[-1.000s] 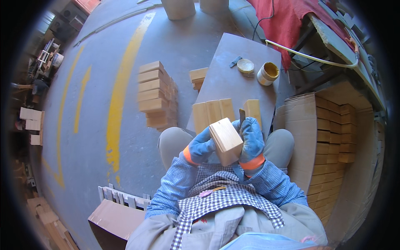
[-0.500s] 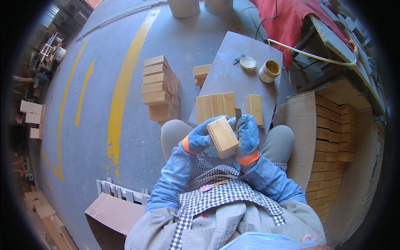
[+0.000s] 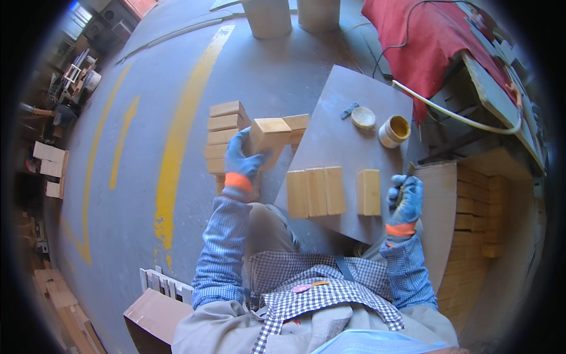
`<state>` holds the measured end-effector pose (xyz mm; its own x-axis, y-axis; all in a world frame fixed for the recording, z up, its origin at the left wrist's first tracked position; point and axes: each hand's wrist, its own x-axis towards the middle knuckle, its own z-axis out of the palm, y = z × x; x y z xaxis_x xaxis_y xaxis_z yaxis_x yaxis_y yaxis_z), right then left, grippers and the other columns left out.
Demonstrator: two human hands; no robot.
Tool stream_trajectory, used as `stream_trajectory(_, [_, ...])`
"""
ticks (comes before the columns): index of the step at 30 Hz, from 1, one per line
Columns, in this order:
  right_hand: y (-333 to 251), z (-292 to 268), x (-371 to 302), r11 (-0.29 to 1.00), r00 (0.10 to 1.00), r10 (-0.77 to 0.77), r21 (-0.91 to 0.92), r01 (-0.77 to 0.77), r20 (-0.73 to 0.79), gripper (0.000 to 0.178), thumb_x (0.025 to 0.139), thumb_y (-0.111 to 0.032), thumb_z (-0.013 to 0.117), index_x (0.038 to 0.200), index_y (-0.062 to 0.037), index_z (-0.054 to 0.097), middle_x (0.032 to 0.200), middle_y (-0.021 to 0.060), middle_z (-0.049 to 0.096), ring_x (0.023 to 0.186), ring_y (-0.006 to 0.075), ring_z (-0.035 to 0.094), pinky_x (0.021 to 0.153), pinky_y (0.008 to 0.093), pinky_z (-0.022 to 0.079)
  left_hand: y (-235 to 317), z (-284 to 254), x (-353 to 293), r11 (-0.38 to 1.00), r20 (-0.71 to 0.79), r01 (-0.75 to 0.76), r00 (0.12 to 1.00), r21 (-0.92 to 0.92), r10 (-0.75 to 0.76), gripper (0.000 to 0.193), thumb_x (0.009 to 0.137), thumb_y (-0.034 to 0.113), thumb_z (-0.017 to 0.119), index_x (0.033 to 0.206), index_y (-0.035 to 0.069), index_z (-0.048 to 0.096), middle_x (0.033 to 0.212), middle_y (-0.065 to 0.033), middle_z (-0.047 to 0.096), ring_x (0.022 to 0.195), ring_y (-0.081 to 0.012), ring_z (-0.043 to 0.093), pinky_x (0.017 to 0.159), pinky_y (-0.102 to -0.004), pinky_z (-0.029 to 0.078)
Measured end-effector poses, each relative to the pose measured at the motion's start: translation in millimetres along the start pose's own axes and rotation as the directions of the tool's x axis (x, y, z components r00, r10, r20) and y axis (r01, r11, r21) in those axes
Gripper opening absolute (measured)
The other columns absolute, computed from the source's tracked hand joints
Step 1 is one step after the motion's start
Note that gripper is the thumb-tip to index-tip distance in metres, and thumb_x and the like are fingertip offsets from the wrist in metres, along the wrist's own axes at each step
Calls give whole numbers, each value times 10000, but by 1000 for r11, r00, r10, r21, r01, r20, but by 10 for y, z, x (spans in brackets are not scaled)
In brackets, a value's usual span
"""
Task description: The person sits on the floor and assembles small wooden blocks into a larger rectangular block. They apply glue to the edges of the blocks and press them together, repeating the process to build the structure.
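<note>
My left hand (image 3: 242, 159), in a blue glove, grips a pale wooden block (image 3: 271, 127) beside the stack of blocks (image 3: 225, 123) at the left; the block's lower part is blurred. Out to the right, over the edge of a grey board (image 3: 336, 100), my gloved right hand (image 3: 408, 200) is closed round a thin tool like a putty knife (image 3: 411, 169). On the board three wooden blocks (image 3: 316, 192) stand side by side, and a single block (image 3: 369, 192) sits nearer my right hand. Behind it are an open tin of yellowish-brown paste (image 3: 394, 131) and a round lid (image 3: 363, 118).
A tall cardboard box (image 3: 433, 200) full of stacked blocks is at my right. Beyond it stands a bench with a red cloth (image 3: 401, 35) and a pale hose (image 3: 454, 111). Another cardboard box (image 3: 158, 312) lies at the lower left. More blocks (image 3: 298, 123) show beside the board.
My hands have parted. The left one has carried the block from my lap out to the stack; the right one has moved right with the tool. The view has shifted slightly.
</note>
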<state>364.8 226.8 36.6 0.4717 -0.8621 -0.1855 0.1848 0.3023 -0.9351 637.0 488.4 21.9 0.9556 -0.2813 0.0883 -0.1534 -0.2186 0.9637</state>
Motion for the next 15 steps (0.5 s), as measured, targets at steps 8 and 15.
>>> stream_trajectory(8, [261, -398, 784, 979, 971, -187, -116, 170, -149, 166, 1055, -288, 523, 1064, -140, 596, 949, 9, 677, 647, 52, 534, 557, 189, 446, -1290, 671, 1250, 940, -96, 303, 952, 155, -291, 721, 639, 249, 957, 1218, -2, 609, 1169, -149, 676, 1052, -264, 649, 931, -387, 535])
stream_trajectory(15, [583, -633, 1199, 947, 941, -250, -257, 190, -226, 159, 1049, -289, 529, 1076, -143, 588, 982, 26, 677, 657, 52, 534, 551, 200, 442, -2300, 1462, 2033, 788, -215, 616, 770, 0, -601, 778, 622, 413, 972, 1170, -20, 630, 1031, -150, 691, 891, -270, 652, 824, -428, 542])
